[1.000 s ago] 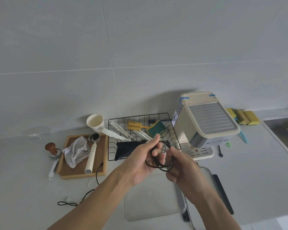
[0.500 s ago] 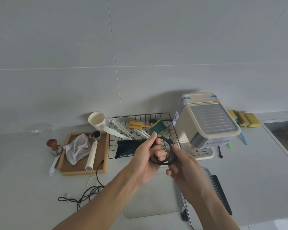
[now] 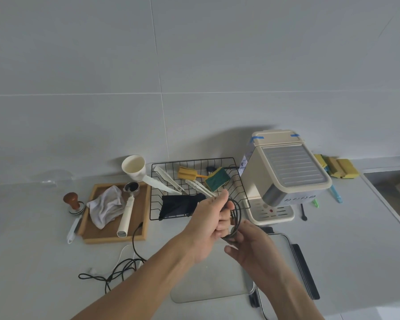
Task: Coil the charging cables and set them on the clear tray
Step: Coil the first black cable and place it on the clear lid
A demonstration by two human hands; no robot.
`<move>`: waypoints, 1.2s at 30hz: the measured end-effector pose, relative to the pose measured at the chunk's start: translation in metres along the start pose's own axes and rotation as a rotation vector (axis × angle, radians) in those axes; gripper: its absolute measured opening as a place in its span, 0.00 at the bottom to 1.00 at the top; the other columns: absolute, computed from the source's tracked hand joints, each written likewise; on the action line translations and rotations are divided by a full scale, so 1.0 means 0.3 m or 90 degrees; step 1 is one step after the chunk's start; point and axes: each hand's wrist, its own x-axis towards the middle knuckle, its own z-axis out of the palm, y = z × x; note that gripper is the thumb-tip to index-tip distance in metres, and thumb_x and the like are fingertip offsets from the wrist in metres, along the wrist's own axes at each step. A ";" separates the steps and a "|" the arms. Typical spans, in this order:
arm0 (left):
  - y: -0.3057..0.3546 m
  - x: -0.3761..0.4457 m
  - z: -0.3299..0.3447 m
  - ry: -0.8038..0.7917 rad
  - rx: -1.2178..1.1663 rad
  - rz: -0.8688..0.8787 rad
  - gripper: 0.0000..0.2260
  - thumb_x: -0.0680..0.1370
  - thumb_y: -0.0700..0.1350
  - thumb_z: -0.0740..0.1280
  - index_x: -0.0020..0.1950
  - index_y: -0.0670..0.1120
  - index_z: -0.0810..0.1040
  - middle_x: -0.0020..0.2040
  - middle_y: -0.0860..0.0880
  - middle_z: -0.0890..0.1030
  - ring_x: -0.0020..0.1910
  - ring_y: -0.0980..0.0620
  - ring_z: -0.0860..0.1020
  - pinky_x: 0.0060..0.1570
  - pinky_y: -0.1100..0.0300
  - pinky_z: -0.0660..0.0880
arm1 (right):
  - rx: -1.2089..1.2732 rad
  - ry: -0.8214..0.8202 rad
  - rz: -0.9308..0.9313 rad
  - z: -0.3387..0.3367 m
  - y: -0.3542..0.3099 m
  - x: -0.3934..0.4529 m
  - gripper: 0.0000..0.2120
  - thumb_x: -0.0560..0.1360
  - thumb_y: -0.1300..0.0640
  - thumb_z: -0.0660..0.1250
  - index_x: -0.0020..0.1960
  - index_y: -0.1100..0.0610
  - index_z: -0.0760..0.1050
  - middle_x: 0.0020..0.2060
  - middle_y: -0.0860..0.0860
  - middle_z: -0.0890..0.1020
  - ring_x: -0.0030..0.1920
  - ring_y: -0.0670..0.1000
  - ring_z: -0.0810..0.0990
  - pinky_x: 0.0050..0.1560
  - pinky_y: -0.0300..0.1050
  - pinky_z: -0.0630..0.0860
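We observe the left hand [image 3: 209,224] gripping a coiled black cable [image 3: 236,219], fingers curled through the loops, above the tabletop [image 3: 32,239]. The right hand [image 3: 249,244] pinches the coil's lower edge from beneath. The coil hangs over the clear tray [image 3: 208,282], not touching it. A second black cable [image 3: 116,271] and a white cable [image 3: 121,252] lie loose and tangled on the tabletop, left of the tray, just in front of the wooden tray [image 3: 116,236].
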 end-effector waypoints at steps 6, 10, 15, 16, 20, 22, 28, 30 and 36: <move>-0.027 0.004 -0.001 0.146 0.121 0.094 0.17 0.84 0.54 0.61 0.40 0.44 0.69 0.24 0.54 0.63 0.23 0.54 0.63 0.30 0.57 0.69 | 0.010 -0.022 0.004 -0.006 0.004 0.011 0.11 0.79 0.57 0.63 0.52 0.63 0.79 0.32 0.52 0.60 0.33 0.50 0.68 0.31 0.45 0.72; -0.044 0.002 0.005 0.178 0.159 0.111 0.19 0.84 0.52 0.61 0.36 0.46 0.65 0.23 0.55 0.65 0.21 0.55 0.64 0.28 0.60 0.67 | -0.098 -0.045 -0.062 -0.003 0.023 0.024 0.07 0.72 0.60 0.70 0.45 0.63 0.76 0.31 0.54 0.71 0.35 0.52 0.69 0.34 0.46 0.72; -0.055 0.006 0.008 0.219 0.193 0.105 0.18 0.84 0.50 0.61 0.36 0.44 0.66 0.26 0.51 0.68 0.22 0.55 0.67 0.24 0.65 0.69 | -0.292 0.057 -0.199 0.030 0.039 0.037 0.08 0.78 0.68 0.65 0.40 0.62 0.75 0.32 0.52 0.77 0.34 0.51 0.74 0.34 0.46 0.71; -0.056 0.007 0.005 0.229 0.210 0.109 0.18 0.84 0.50 0.61 0.37 0.44 0.67 0.27 0.50 0.67 0.22 0.55 0.67 0.23 0.66 0.68 | -0.343 0.098 -0.235 0.035 0.040 0.043 0.11 0.78 0.67 0.66 0.38 0.59 0.73 0.30 0.49 0.75 0.34 0.51 0.73 0.33 0.45 0.71; -0.056 0.014 -0.009 0.212 0.227 0.107 0.18 0.85 0.50 0.59 0.38 0.44 0.68 0.28 0.49 0.66 0.23 0.56 0.66 0.23 0.69 0.67 | -0.545 0.229 -0.373 0.038 0.050 0.065 0.12 0.78 0.56 0.71 0.40 0.51 0.71 0.28 0.48 0.76 0.29 0.51 0.75 0.31 0.49 0.76; -0.060 0.019 -0.016 0.214 0.243 0.104 0.19 0.85 0.51 0.59 0.37 0.44 0.70 0.28 0.51 0.67 0.25 0.56 0.67 0.24 0.68 0.67 | -0.622 0.253 -0.425 0.052 0.050 0.056 0.06 0.79 0.52 0.71 0.47 0.49 0.74 0.27 0.48 0.78 0.29 0.49 0.77 0.32 0.50 0.76; -0.071 0.017 -0.016 0.255 0.273 0.120 0.18 0.83 0.53 0.63 0.36 0.46 0.76 0.24 0.56 0.69 0.29 0.54 0.68 0.32 0.59 0.64 | -0.327 0.254 -0.364 0.081 0.001 0.039 0.04 0.82 0.54 0.67 0.49 0.51 0.80 0.38 0.52 0.87 0.42 0.50 0.87 0.43 0.45 0.83; -0.063 0.016 -0.029 0.264 0.261 0.134 0.18 0.83 0.54 0.64 0.36 0.46 0.78 0.25 0.54 0.70 0.30 0.53 0.67 0.34 0.58 0.64 | -0.188 0.227 -0.311 0.084 -0.015 0.031 0.07 0.83 0.55 0.66 0.48 0.56 0.79 0.43 0.55 0.88 0.46 0.56 0.88 0.45 0.54 0.84; -0.048 0.015 -0.050 0.177 0.275 0.140 0.18 0.83 0.55 0.63 0.38 0.46 0.78 0.24 0.57 0.66 0.26 0.57 0.65 0.35 0.58 0.64 | 0.055 0.168 -0.116 0.063 -0.030 0.029 0.09 0.83 0.60 0.64 0.53 0.64 0.80 0.38 0.56 0.84 0.42 0.55 0.85 0.44 0.50 0.82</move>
